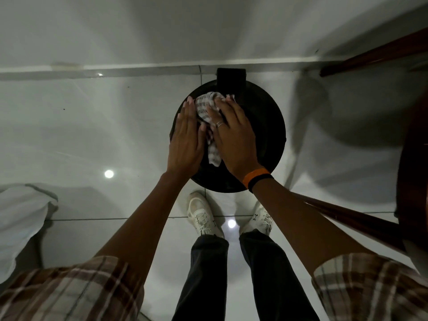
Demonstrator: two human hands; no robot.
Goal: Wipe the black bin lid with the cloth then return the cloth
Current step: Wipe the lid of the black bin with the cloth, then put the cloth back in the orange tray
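A round black bin lid (pixel 266 126) faces up at me, its hinge block (pixel 231 77) at the far side by the wall. A white checked cloth (pixel 205 107) lies crumpled on the lid's left half. My right hand (pixel 234 137) presses flat on the cloth, fingers spread over its right part. My left hand (pixel 186 137) rests flat along the lid's left rim, its thumb touching the cloth's left edge. A strip of cloth (pixel 214 154) hangs out between my two hands.
The bin stands on a glossy white tiled floor (pixel 92 135) against a white wall (pixel 162 31). Dark wooden furniture (pixel 412 158) stands at the right, with a wooden rail (pixel 370 59) above. White fabric (pixel 20 216) lies at the left. My white shoes (pixel 203 214) stand just before the bin.
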